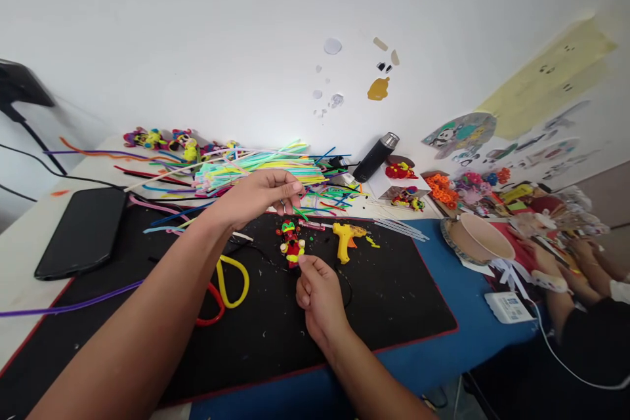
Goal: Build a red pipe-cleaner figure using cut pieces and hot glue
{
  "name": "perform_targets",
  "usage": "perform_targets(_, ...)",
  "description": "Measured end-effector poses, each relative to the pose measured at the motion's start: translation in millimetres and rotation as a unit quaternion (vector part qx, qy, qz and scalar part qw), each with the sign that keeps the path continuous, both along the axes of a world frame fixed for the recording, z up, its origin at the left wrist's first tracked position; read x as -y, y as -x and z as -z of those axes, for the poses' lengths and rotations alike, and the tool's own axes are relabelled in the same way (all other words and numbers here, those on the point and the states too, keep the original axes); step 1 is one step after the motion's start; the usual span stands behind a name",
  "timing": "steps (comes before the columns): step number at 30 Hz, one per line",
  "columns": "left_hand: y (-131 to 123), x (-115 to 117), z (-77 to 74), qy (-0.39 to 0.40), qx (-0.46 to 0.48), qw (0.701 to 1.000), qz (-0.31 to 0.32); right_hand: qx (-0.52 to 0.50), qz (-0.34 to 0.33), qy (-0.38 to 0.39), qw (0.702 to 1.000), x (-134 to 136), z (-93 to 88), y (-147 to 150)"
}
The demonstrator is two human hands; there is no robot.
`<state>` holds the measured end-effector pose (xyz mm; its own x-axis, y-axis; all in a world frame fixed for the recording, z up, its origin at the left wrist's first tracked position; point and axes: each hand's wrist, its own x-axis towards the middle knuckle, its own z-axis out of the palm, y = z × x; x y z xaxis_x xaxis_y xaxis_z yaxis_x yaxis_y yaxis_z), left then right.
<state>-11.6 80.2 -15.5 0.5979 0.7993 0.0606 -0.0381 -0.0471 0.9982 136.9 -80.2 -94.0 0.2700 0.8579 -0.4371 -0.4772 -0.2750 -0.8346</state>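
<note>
A small pipe-cleaner figure (293, 248) in red, yellow and green is in front of me, over the black mat (388, 302). My right hand (322, 292) is closed, its thumb and index finger pinched at the figure's lower edge. Above the figure, my left hand (270, 193) has its fingers bent together; what lies between the fingertips is too small to tell. A short green strand (300, 214) shows just under those fingertips. Right of the figure lies a yellow hot glue gun (345, 241), with a clear-and-red stick-like item (312, 225) beside it.
Many coloured pipe cleaners (266, 167) are heaped along the wall, with finished figures (184, 143) behind. A phone (83, 231) lies left, yellow and red loops (233, 282) nearer. A black flask (377, 156), glue sticks (401, 228) and a bowl (485, 236) stand right, near another person's arms (561, 282).
</note>
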Motion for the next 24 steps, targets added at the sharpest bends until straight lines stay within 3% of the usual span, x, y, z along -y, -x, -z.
perform_targets(24,2.4,2.7,-7.9,0.006,0.012,1.000,-0.003,-0.006,-0.006,0.006,1.000,-1.4,0.1,1.4)
